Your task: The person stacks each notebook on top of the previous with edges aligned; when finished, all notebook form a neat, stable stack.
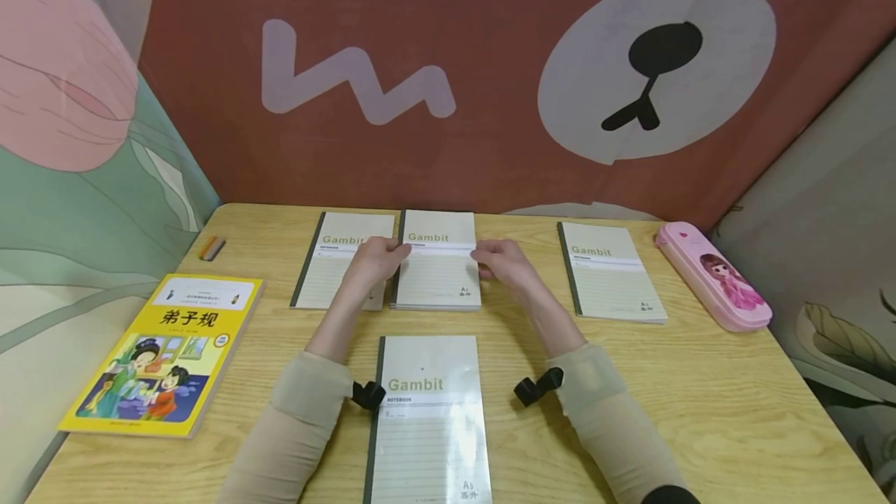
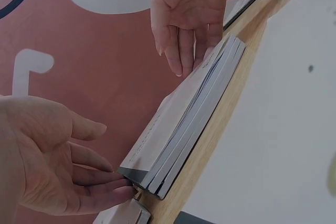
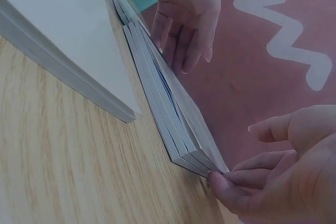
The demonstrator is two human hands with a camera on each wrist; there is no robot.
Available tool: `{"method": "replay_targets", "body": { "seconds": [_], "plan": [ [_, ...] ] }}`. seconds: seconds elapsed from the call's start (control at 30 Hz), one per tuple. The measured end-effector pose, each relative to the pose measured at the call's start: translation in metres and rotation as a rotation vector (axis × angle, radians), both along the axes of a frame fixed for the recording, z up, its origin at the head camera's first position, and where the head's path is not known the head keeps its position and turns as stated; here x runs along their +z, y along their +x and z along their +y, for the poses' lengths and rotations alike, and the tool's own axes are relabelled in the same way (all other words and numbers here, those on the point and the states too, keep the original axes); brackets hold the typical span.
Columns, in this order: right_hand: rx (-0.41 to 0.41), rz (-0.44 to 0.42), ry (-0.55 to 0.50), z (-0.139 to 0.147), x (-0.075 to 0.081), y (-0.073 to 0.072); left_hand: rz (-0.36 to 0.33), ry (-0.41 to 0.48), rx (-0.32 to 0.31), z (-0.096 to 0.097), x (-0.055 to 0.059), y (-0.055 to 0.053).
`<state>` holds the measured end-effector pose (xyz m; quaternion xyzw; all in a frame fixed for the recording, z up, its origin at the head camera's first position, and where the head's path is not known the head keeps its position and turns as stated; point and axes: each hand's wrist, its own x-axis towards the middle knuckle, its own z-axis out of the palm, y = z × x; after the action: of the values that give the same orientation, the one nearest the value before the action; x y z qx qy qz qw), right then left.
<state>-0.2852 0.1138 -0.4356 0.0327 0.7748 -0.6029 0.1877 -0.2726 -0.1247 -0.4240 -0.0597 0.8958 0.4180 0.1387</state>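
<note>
A small stack of Gambit notebooks with dark spines lies at the back middle of the table. My left hand touches its spine side with the fingertips, above a neighbouring notebook. On the opposite side, my right hand has its fingers against the page edges. Both wrist views show the fingers of the left hand and right hand fairly straight, thumbs held away from the stack. The layered page edges are slightly uneven, with a gap under the top cover.
Nearest me lies another Gambit notebook, between my forearms. To the right are a further notebook and a pink pencil case. A yellow picture book and a small eraser-like block lie left. A decorated wall stands behind the table.
</note>
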Motion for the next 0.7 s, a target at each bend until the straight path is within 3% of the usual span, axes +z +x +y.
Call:
{"method": "replay_targets", "body": {
  "seconds": [0.2, 0.7],
  "plan": [
    [0.012, 0.011, 0.019, 0.0001, 0.0006, 0.0011, -0.014, 0.005, 0.004, 0.0007, -0.0006, 0.0004],
    [0.058, -0.009, -0.024, 0.0062, 0.0012, 0.0042, 0.045, 0.030, -0.024, -0.0029, -0.0005, 0.0025]
  ]
}}
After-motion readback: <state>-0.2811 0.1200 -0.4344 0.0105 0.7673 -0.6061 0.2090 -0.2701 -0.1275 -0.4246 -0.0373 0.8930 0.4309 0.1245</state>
